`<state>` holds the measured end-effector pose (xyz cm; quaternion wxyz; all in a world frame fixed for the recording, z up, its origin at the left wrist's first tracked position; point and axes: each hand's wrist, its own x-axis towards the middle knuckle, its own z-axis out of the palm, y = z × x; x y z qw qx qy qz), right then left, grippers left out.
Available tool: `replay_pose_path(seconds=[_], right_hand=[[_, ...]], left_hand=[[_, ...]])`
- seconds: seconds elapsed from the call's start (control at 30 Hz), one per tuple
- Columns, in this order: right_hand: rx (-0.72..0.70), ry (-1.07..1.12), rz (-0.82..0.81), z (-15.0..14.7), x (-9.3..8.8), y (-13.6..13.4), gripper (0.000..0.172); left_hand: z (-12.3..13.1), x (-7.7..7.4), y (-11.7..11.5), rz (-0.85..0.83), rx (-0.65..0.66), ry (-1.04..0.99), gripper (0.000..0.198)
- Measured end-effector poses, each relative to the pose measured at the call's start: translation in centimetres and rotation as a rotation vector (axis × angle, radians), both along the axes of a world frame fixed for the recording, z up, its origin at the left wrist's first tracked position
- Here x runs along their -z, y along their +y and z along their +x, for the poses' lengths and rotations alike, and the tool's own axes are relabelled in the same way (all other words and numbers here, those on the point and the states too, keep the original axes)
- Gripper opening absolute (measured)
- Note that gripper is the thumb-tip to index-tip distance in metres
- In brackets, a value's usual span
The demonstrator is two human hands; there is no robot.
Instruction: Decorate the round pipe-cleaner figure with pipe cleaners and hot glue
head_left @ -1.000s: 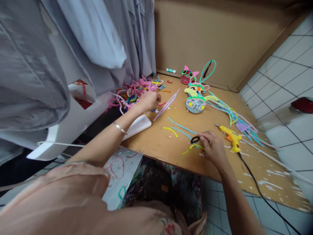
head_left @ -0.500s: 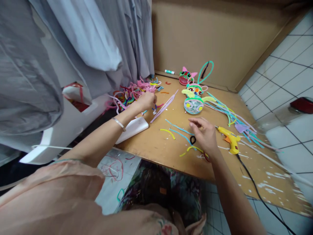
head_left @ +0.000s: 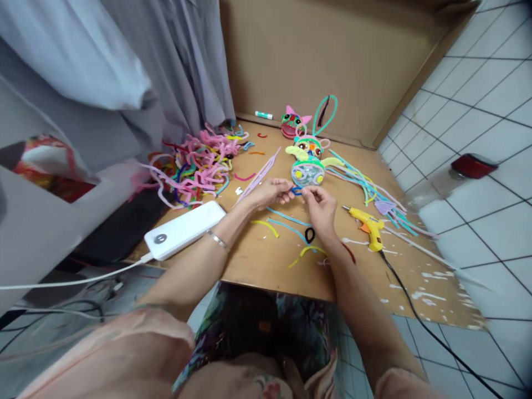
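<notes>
A short blue pipe cleaner (head_left: 296, 191) is stretched between my hands above the table. One end is pinched in the fingers of my left hand (head_left: 272, 194), the other in those of my right hand (head_left: 321, 208). Just behind them stands a clear round figure (head_left: 308, 172) trimmed with green, pink and yellow pipe cleaners. Light blue pipe cleaner pieces (head_left: 288, 216) lie below my hands, beside a small black ring (head_left: 310, 235). Yellow pieces (head_left: 266, 226) rest nearby, and long lilac strips (head_left: 260, 176) lie to the left.
A tangled pile of mostly pink pipe cleaners (head_left: 199, 160) covers the back left. A white power bank (head_left: 185, 230) with a cable sits at the front left. On the right are a yellow glue gun (head_left: 368, 224) and a pipe cleaner bundle (head_left: 384, 208). A pink-eared figure (head_left: 292, 124) stands behind.
My left hand has come from the pink pile to the middle, bringing the blue pipe cleaner. My right hand has moved to meet it and grips its other end. The view has shifted.
</notes>
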<state>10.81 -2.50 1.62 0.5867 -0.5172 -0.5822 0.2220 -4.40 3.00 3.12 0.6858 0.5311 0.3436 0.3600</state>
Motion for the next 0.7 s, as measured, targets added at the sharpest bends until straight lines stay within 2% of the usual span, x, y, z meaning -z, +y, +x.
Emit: replay_pose_path(seconds=[0.1, 0.17, 0.3, 0.37, 0.43, 0.6, 0.7], right_hand=[[0.017, 0.179, -0.087, 0.3, 0.5, 0.7, 0.033], [0.022, 0.217, -0.106, 0.2, 0.6, 0.9, 0.034], [0.061, 0.129, -0.067, -0.2, 0.8, 0.8, 0.035], [0.09, 0.089, -0.059, -0.4, 0.9, 0.8, 0.035], [0.083, 0.116, -0.081, -0.6, 1.0, 0.8, 0.036], [-0.039, 0.24, -0.144, -0.5, 1.0, 0.8, 0.038], [-0.069, 0.226, -0.17, -0.2, 0.8, 0.6, 0.04]], left_hand=[[0.0, 0.5, -0.4, 0.016, 0.05, -0.04, 0.031], [-0.1, 0.5, -0.9, 0.069, 0.027, -0.015, 0.031], [0.2, 0.4, -1.4, 0.218, -0.146, 0.162, 0.017], [0.5, 0.5, -1.3, 0.275, -0.254, 0.25, 0.016], [0.7, 0.6, -1.2, 0.285, -0.315, 0.255, 0.016], [0.6, 0.9, -1.3, 0.135, -0.211, 0.045, 0.011], [0.5, 0.8, -1.6, 0.124, -0.197, -0.014, 0.013]])
